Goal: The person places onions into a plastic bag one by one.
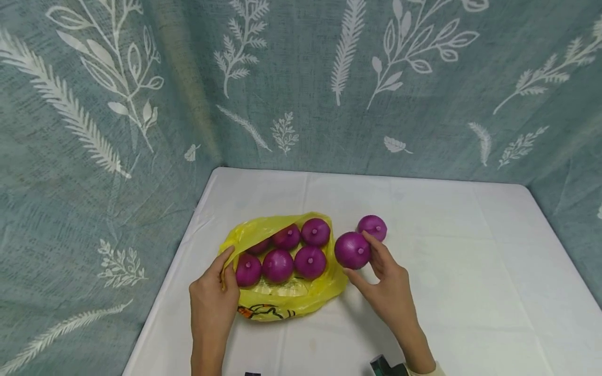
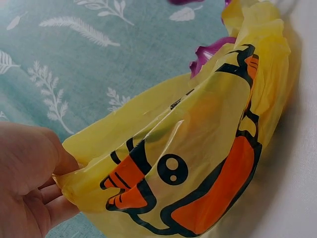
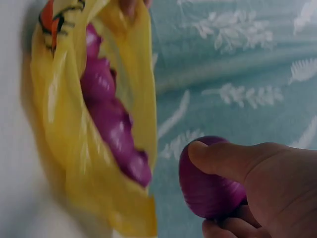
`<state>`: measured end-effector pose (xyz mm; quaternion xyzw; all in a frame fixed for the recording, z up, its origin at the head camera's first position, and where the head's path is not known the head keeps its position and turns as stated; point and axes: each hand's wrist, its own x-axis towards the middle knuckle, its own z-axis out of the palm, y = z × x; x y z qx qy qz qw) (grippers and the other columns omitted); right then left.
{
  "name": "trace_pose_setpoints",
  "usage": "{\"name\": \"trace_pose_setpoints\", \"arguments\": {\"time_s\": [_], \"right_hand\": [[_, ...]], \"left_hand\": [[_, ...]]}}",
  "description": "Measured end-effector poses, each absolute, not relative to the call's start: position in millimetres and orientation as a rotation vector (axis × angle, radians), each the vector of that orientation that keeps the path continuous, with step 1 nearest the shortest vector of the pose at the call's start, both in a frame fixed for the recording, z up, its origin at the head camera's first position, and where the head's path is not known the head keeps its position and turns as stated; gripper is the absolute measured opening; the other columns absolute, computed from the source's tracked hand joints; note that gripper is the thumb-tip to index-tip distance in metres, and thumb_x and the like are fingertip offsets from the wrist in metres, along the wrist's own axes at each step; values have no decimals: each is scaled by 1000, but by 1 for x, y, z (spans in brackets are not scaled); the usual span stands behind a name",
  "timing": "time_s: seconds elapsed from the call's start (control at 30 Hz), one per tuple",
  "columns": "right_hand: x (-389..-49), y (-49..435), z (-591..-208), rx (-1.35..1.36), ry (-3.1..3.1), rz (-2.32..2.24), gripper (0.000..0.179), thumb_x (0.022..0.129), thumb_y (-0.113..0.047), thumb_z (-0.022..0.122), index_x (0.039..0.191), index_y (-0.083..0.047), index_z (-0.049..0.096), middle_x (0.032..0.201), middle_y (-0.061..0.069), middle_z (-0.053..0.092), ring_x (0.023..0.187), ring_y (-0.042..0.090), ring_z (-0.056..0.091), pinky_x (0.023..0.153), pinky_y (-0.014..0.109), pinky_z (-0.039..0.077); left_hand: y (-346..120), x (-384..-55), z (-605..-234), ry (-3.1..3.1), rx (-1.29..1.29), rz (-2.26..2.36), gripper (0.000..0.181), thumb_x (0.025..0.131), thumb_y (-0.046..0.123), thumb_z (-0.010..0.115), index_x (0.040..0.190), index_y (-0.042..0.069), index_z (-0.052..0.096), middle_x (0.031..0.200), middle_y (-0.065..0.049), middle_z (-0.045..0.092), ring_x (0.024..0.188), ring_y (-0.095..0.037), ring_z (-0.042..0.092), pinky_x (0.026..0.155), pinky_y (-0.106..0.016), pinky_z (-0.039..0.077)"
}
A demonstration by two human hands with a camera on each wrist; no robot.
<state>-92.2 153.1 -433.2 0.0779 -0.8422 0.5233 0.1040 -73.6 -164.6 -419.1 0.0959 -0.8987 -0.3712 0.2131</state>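
My left hand (image 1: pixel 213 292) pinches the left rim of a yellow plastic bag (image 1: pixel 324 297), whose mouth is spread wide. Several purple red onions (image 1: pixel 278 265) sit inside, each with a small pale stub. The left wrist view has the bag's printed side (image 2: pixel 198 173) across it, hiding most of the contents. Just right of the bag, my right hand (image 1: pixel 388 292) holds another red onion (image 1: pixel 352 250) between thumb and fingers, raised beside the opening. In the right wrist view this onion (image 3: pixel 208 186) shows ridged skin.
One more red onion (image 1: pixel 373 227) lies on the white-covered table (image 1: pixel 470 271), behind the right hand. Green leaf-patterned curtain (image 1: pixel 301 78) hangs behind the table and at its sides. A dark object (image 1: pixel 388 366) shows by the right wrist at the bottom edge.
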Motion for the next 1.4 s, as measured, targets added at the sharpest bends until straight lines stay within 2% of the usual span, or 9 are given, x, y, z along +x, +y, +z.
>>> {"name": "trace_pose_setpoints", "arguments": {"time_s": [0.13, 0.23, 0.33, 0.53, 0.7, 0.83, 1.13, 1.23, 1.4], "right_hand": [[-94, 133, -427, 413, -2481, 1618, 87, 84, -10, 92, 158, -20, 47, 156, 4, 56, 141, 18, 54, 105, 34, 50], [-95, 115, -424, 571, -2479, 1675, 87, 84, -9, 91, 158, -17, 46, 156, 5, 56, 142, 17, 53, 106, 33, 49], [-96, 97, -422, 687, -2498, 1709, 87, 86, -11, 90, 159, -21, 45, 156, 3, 57, 141, 16, 54, 107, 34, 49], [-96, 70, -425, 767, -2646, 1571, 87, 86, -19, 91, 158, -30, 45, 134, 1, 72, 111, 12, 71, 97, 37, 58], [-95, 55, -430, 829, -2714, 1608, 85, 88, -21, 90, 160, -26, 46, 146, -2, 65, 131, 14, 62, 109, 37, 50], [-93, 46, -435, 878, -2743, 1538, 83, 88, -24, 89, 160, -21, 47, 150, -4, 62, 135, 13, 59, 111, 37, 48], [-92, 31, -436, 917, -2769, 1396, 80, 88, -26, 89, 157, -17, 51, 150, -4, 62, 117, 3, 64, 105, 31, 52], [-92, 29, -436, 932, -2761, 1380, 79, 89, -25, 88, 158, -17, 51, 153, -5, 59, 125, 6, 63, 107, 31, 51], [-92, 25, -442, 979, -2758, 1317, 79, 88, -25, 89, 157, -17, 51, 156, -3, 57, 125, 8, 64, 107, 30, 51]], "left_hand": [[-164, -73, -419, -2495, 265, -1034, 39, 102, 0, 60, 138, 8, 71, 84, -23, 75, 48, -9, 36, 42, -27, 33], [-162, -72, -419, -2495, 255, -1030, 40, 101, -2, 61, 138, 8, 71, 68, -15, 69, 45, -7, 34, 41, -26, 32], [-162, -71, -419, -2489, 240, -1022, 40, 100, -3, 61, 138, 8, 71, 59, -6, 60, 44, -5, 30, 40, -25, 30], [-163, -70, -420, -2478, 233, -1012, 41, 100, -3, 61, 137, 9, 72, 57, -2, 56, 44, -4, 29, 40, -25, 29], [-164, -68, -420, -2485, 238, -1018, 40, 100, -2, 61, 138, 10, 72, 56, 0, 54, 44, -4, 28, 40, -25, 29], [-164, -66, -420, -2486, 241, -1026, 40, 100, -1, 61, 137, 11, 72, 56, 0, 54, 44, -4, 29, 40, -25, 30], [-161, -64, -419, -2483, 219, -1037, 40, 100, -2, 60, 136, 10, 73, 55, 0, 55, 43, -4, 30, 39, -24, 31], [-160, -64, -419, -2486, 213, -1043, 40, 100, -3, 60, 136, 9, 72, 60, -4, 61, 44, -4, 32, 39, -24, 32], [-159, -63, -418, -2494, 227, -1037, 41, 99, -4, 61, 137, 9, 72, 63, -9, 65, 43, -5, 34, 39, -23, 34]]}}
